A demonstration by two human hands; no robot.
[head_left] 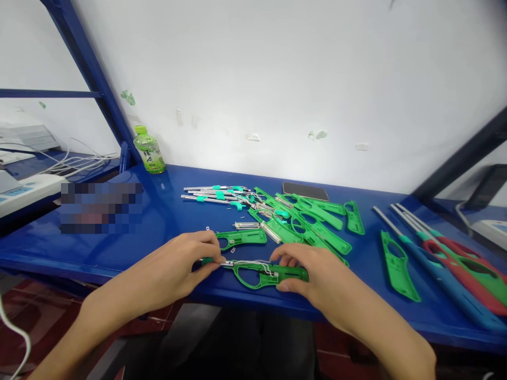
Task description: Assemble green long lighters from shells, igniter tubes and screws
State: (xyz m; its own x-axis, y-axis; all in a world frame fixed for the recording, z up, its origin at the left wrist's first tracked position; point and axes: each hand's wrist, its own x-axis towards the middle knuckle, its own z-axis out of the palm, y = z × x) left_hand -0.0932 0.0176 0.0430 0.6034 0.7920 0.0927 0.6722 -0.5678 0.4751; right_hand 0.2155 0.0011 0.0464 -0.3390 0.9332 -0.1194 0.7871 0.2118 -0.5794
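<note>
Near the front edge of the table lies a green utility lighter shell half [266, 278], its inside facing up with thin white wires showing. My left hand [193, 259] is closed in a pinch on the lighter's metal nozzle tube [227, 264] at the left end. Around the handle end on the right, the thumb and fingers of my right hand [303, 264] grip the shell. Just beyond my left fingertips rests another green shell half [249, 237], with small metal clips [233, 250] beside it.
Behind my hands is a pile of green shells [317, 224], several nozzle tubes with teal parts [206, 199] and metal cylinders [271, 232]. A phone [304, 191] and a drink bottle [149, 150] stand farther back. Blue [447, 279] and red lighters [471, 277] lie right.
</note>
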